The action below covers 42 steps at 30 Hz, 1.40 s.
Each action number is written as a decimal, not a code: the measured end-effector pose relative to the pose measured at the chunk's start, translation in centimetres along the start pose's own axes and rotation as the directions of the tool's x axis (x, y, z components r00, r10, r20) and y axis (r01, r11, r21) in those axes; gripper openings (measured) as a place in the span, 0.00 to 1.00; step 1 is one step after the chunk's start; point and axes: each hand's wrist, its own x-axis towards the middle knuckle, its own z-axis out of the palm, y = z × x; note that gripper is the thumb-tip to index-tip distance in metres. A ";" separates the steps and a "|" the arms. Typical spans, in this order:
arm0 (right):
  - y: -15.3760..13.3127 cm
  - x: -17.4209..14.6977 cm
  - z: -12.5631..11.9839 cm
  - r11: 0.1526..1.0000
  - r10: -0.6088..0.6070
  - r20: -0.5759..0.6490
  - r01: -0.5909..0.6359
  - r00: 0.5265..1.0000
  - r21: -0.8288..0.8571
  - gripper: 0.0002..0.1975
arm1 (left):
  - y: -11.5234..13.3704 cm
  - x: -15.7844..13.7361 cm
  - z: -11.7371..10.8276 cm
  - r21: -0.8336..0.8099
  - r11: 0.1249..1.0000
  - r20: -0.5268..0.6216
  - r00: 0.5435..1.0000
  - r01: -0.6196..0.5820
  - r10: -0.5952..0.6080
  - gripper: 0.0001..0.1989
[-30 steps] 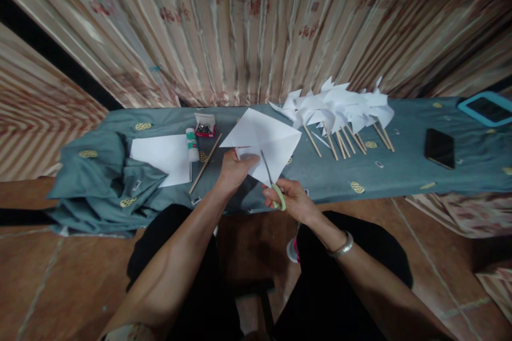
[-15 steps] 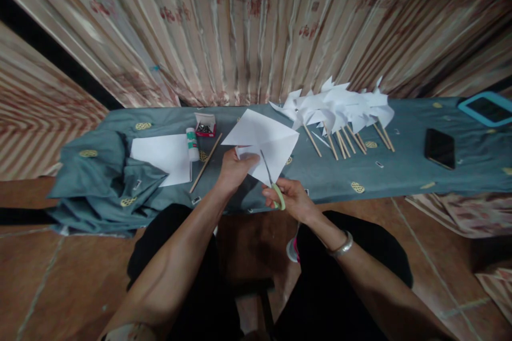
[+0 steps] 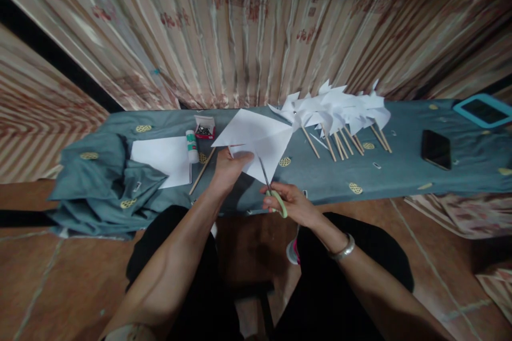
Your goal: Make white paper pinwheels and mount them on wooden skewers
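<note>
brown tiled floor [image 3: 460,266] shows on both sides of my dark-clothed knees, with a silver bracelet [image 3: 344,246] on my right wrist. ahead of them, my right hand [image 3: 291,202] is closed about the pale green handles of the scissors [image 3: 280,205]; one blade lies over the near corner of a white paper sheet [image 3: 272,138], its tip pointing toward the middle. i cannot tell how far apart the blades stand. my left hand [image 3: 229,169] pinches the sheet by its near left side, thumb on top, holding it above the bench [image 3: 400,186]. a slit seems to run in from the left corner, just beyond that thumb.

to cut this well, i judge i should hold the paper taut, line the blade up straight from the corner, take short, even snips and keep my thumb clear of the tip.

beyond my left hand lie a wooden stick [image 3: 202,170], some white paper [image 3: 164,157], a white and green tube [image 3: 192,146] and a small red box [image 3: 205,128]. to the right, paper pinwheels [image 3: 340,106] on sticks overlap in a row, near a dark phone [image 3: 436,149]. farthest off hangs a patterned curtain [image 3: 256,37].
</note>
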 end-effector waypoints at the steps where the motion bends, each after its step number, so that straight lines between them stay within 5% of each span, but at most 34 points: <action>1: -0.1 -0.2 -0.3 1.000 0.001 0.034 0.000 0.999 -0.020 0.20 | 0.1 0.2 -0.2 -0.015 1.000 -0.016 1.000 -0.010 0.010 0.11; 7: -2.2 -2.2 -4.7 0.983 0.157 0.233 -0.129 0.960 -0.132 0.23 | 0.9 0.9 -1.4 -0.012 0.999 -0.089 0.996 -0.032 0.031 0.13; 11: -2.9 -2.8 -8.0 0.996 0.040 -0.004 -0.040 0.999 -0.076 0.26 | 1.1 0.9 -2.0 0.109 0.994 -0.045 0.998 -0.031 0.036 0.14; 15: -2.8 -2.0 -9.0 0.988 -0.140 -0.343 0.151 0.929 0.005 0.28 | 0.9 0.4 -1.7 0.275 0.960 0.112 0.993 -0.056 0.026 0.11; 21: -3.2 -0.6 -8.0 0.981 -0.182 -0.379 0.191 0.907 -0.014 0.28 | 0.6 -0.9 -0.5 0.422 0.899 0.312 0.950 -0.119 -0.021 0.06; 25: -3.5 -0.1 -7.0 0.988 -0.151 -0.384 0.148 0.911 -0.038 0.24 | 0.5 -1.3 -0.1 0.435 0.895 0.348 0.935 -0.098 -0.067 0.04; 29: -3.2 0.4 -6.7 0.987 -0.103 -0.436 0.145 0.894 0.065 0.24 | 0.3 -1.1 -0.1 0.298 0.954 0.292 0.949 0.028 -0.119 0.08; 34: -2.6 1.6 -7.2 0.905 -0.124 -0.657 0.356 0.743 0.232 0.21 | 0.9 -1.0 0.4 -0.089 0.993 0.221 0.974 0.076 -0.055 0.27; 37: -2.5 2.3 -7.3 0.837 -0.116 -0.735 0.464 0.668 0.290 0.20 | 1.1 -1.5 1.2 -0.233 0.962 0.149 0.983 0.142 -0.109 0.28; 42: -2.6 3.2 -6.0 0.822 -0.128 -0.739 0.488 0.661 0.294 0.20 | 0.4 -3.3 3.1 -0.264 0.919 0.281 0.934 0.294 -0.218 0.22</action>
